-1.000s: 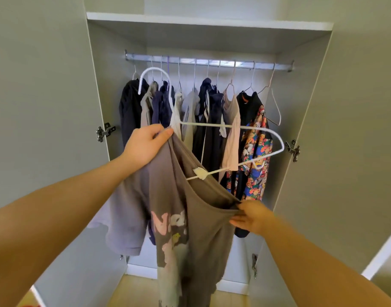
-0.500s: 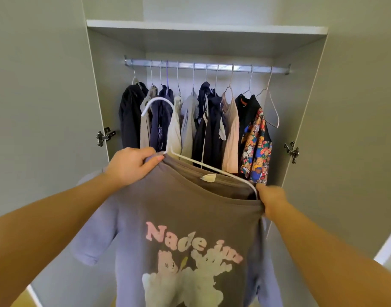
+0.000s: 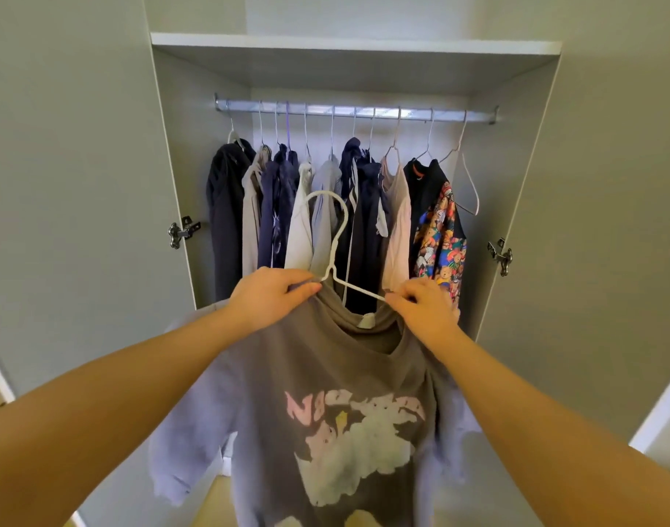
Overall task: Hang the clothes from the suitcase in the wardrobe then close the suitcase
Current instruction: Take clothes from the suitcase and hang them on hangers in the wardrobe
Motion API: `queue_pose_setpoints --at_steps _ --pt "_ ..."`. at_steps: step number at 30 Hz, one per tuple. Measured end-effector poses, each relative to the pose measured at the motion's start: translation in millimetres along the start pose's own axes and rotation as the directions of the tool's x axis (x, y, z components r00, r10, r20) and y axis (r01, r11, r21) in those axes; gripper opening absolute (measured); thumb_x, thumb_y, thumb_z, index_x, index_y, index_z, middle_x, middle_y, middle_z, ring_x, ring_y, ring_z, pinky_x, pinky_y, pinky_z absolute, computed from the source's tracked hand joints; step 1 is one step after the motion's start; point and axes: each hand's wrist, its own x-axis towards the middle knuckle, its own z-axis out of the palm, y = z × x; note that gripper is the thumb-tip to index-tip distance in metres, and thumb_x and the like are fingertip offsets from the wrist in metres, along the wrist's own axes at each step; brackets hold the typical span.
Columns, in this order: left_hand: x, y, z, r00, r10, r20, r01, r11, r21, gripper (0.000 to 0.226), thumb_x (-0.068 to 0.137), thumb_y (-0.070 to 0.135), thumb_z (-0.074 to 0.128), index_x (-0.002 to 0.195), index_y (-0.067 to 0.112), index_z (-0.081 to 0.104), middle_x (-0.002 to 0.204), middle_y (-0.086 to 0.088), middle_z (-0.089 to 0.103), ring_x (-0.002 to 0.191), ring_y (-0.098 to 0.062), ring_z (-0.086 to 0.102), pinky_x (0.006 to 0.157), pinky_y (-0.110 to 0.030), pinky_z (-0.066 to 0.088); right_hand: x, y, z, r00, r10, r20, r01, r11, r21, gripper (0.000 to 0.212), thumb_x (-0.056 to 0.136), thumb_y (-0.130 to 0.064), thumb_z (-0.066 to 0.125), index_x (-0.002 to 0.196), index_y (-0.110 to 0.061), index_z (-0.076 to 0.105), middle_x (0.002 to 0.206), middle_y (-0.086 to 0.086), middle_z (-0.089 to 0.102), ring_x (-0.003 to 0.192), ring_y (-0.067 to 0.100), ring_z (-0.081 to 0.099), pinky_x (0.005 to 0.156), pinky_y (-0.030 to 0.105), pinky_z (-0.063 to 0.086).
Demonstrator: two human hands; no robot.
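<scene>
Grey-brown cotton makes up the body of the T-shirt [image 3: 337,405], which has lilac sleeves and a pale cartoon print under pink lettering on the chest. It hangs with its long axis vertical, collar up and hem running out of the bottom of the view, print facing the person, held in front of the open wardrobe [image 3: 348,47] below the level of the rail [image 3: 356,112]. A white hanger [image 3: 331,237] sits inside the collar; its hook stands upright, the curve opening to the left, well below the rail and not touching it. The left hand [image 3: 269,298] is closed around the shirt's left shoulder just beside the hanger's neck, fingers curled over the fabric. The right hand [image 3: 424,306] is closed too, pinching the hanger's right arm and the collar edge together between thumb and fingertips. Behind them, from the rail's left end to its right, hang dark navy, grey and pale garments, then a beige top [image 3: 396,230], a black shirt with colourful bear print [image 3: 440,237], and an empty hanger [image 3: 466,184] near the right end.
</scene>
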Motion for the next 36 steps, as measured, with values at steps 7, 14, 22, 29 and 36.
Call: queue_pose_setpoints --at_steps 7,14,22,29,36 --pt "8.8 26.9 7.0 0.986 0.164 -0.014 -0.162 0.983 0.089 0.034 0.094 0.048 0.044 0.116 0.03 0.063 0.077 0.009 0.059 0.076 -0.008 0.056 0.063 -0.02 0.039 -3.6 -1.1 0.7 0.982 0.177 0.063 -0.179 0.983 0.035 0.042 0.096 -0.042 0.041 0.063 -0.017 0.043 0.061 0.003 0.046 0.061 0.016 0.045 0.073 0.034 0.041" --pt "8.4 -19.4 -10.6 1.0 0.006 0.01 -0.01 0.908 0.419 0.067 0.083 0.075 0.022 0.095 0.022 0.06 0.079 0.001 0.063 0.079 -0.018 0.062 0.058 -0.028 0.042 6.4 14.8 -29.0 0.949 0.296 -0.106 -0.278 0.948 0.152 0.036 0.089 -0.042 0.052 0.064 -0.016 0.051 0.066 0.007 0.052 0.072 0.029 0.053 0.071 0.039 0.045" --pt "17.3 18.0 5.7 0.993 0.05 0.106 -0.079 0.952 0.294 0.029 0.099 0.044 0.027 0.088 0.022 0.043 0.078 0.003 0.05 0.074 -0.021 0.054 0.056 -0.029 0.033 11.9 -8.3 -10.0 0.983 0.155 -0.093 -0.144 0.983 0.116 0.033 0.093 -0.035 0.049 0.065 -0.018 0.047 0.069 0.004 0.052 0.077 0.024 0.052 0.065 0.029 0.041" --pt "15.9 10.3 4.1 0.999 -0.038 -0.011 0.039 0.999 0.032 0.032 0.099 0.038 0.038 0.102 0.019 0.064 0.073 0.003 0.054 0.072 -0.017 0.051 0.06 -0.029 0.039 3.8 3.3 -27.2 0.962 0.213 -0.172 -0.253 0.933 -0.257 0.046 0.1 -0.041 0.026 0.119 -0.016 0.06 0.118 0.013 0.057 0.118 0.032 0.047 0.104 0.04 0.026" --pt "16.0 26.1 8.9 0.995 0.096 0.021 -0.097 0.994 0.056 0.029 0.098 0.039 0.039 0.102 0.023 0.062 0.066 0.009 0.049 0.067 -0.013 0.049 0.053 -0.02 0.034 -5.6 -4.4 -12.6 0.981 0.11 -0.159 -0.151 0.951 -0.272 0.055 0.102 -0.041 0.021 0.107 -0.003 0.061 0.098 0.015 0.056 0.095 0.032 0.052 0.08 0.035 0.039"
